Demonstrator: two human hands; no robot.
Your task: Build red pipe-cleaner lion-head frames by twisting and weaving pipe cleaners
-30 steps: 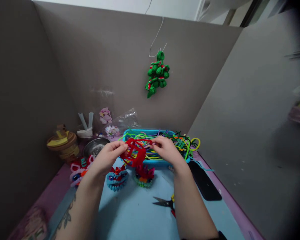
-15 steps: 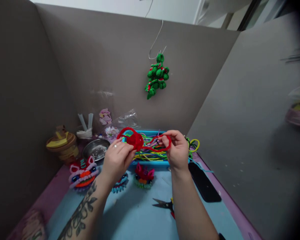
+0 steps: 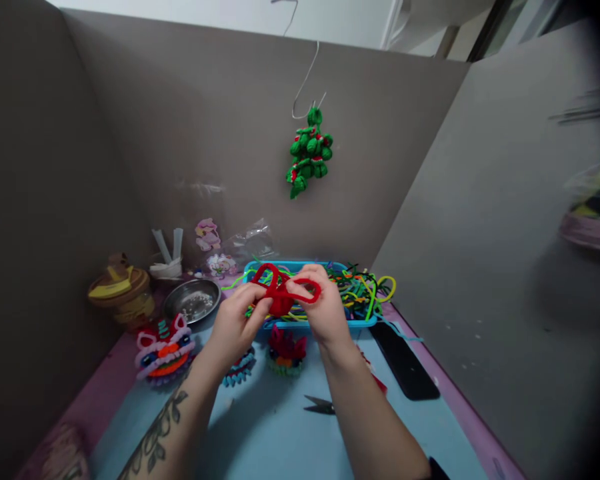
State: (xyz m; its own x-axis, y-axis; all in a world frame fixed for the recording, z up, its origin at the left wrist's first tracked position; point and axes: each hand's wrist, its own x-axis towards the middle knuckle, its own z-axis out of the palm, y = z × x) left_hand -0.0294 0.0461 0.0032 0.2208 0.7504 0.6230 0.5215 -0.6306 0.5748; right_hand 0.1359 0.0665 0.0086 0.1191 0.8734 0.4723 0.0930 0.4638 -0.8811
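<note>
A piece of red fuzzy stem (image 3: 281, 305), wound into a rounded body with loops sticking out, is held up between my two hands. My left hand (image 3: 237, 313) pinches it from the left, thumb and fingers closed. From the right, my right hand (image 3: 320, 303) grips a bent loop of the same red stem, close beside the body. Below my hands a small dark-red lion-head figure (image 3: 286, 350) sits on the blue mat (image 3: 275, 433). A blue one (image 3: 240, 369) is partly hidden by my left arm, and a larger red-and-lilac lion head (image 3: 165, 350) stands further left.
Behind my hands is a blue tray (image 3: 360, 324) of colourful fuzzy stems. Scissors (image 3: 320, 405) lie partly under my right forearm, near a black phone-like slab (image 3: 405, 363). A metal bowl (image 3: 193, 300) and lidded jar (image 3: 125, 297) stand left. A green ornament (image 3: 310, 153) hangs overhead.
My right hand has moved left, bringing its red loop close against the wound body. My left hand stays near the same place, still pinching. The view has shifted slightly.
</note>
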